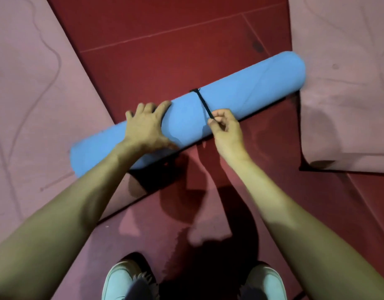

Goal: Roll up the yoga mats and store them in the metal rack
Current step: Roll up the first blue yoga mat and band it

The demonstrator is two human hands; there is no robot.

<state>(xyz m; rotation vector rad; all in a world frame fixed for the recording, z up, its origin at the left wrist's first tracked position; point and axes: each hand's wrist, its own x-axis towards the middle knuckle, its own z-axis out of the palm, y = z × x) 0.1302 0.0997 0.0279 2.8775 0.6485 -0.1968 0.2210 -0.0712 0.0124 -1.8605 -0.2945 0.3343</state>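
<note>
While left fingers (162, 107) press mat (251, 87), right fingers (221, 115) pinch its strap (203, 102).

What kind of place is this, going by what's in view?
Likely a yoga or fitness studio. A rolled blue yoga mat with a black strap round it lies on a dark red floor, and a left pink mat and a right pink mat lie spread out.

No readable text, label, brand, number or sign on any surface in view
</note>
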